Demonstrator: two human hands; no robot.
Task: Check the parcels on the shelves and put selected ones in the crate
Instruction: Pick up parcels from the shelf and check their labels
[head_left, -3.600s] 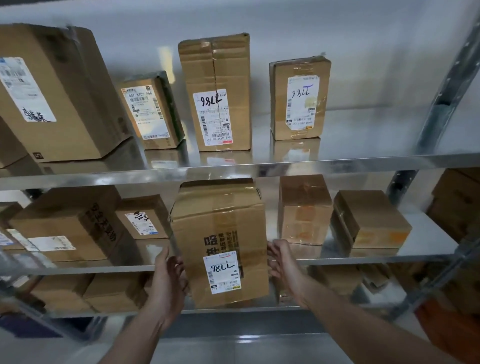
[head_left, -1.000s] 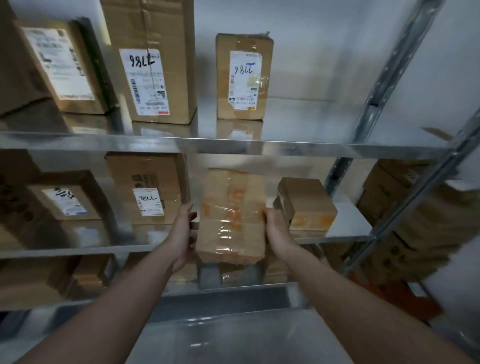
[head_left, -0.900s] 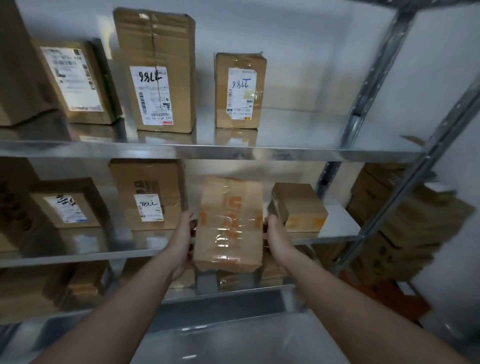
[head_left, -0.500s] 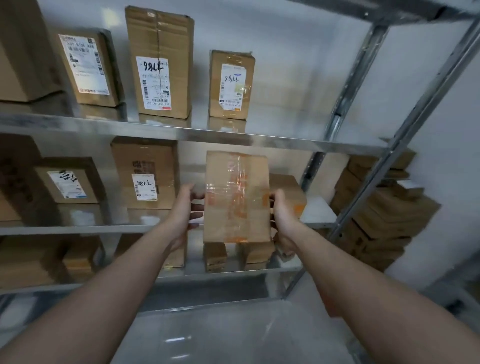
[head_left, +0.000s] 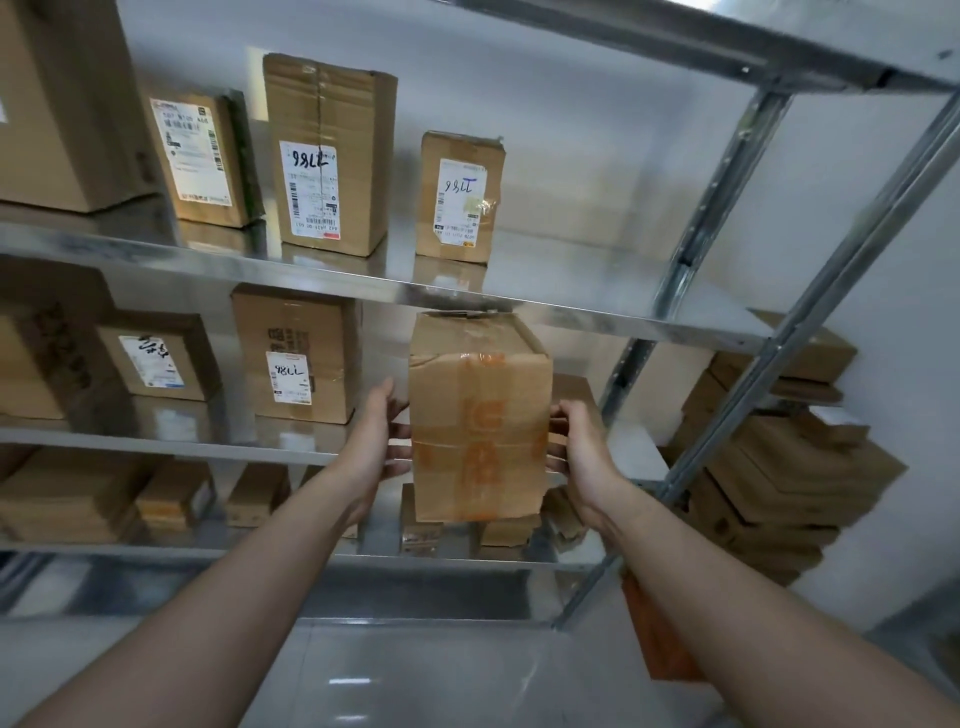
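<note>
Half a second on, the parcel (head_left: 478, 421) is still held in mid-frame between both hands, clear of the middle shelf (head_left: 208, 444). It now stands more upright, and its top flap meets the front edge of the upper shelf (head_left: 311, 270). The left hand (head_left: 371, 441) grips its left side, thumb raised. The right hand (head_left: 582, 452) curls its fingers round the right edge. The parcel is a tall, creased brown cardboard box with glossy clear tape and faded orange print, its bottom edge ragged. The shelves are shiny sheet metal and mirror the cartons. A tall labelled box (head_left: 330, 156) and a smaller box (head_left: 460, 197) stand on the upper shelf, and another labelled carton (head_left: 296, 358) is on the middle one. Flat cartons (head_left: 779, 467) are stacked at right
</note>
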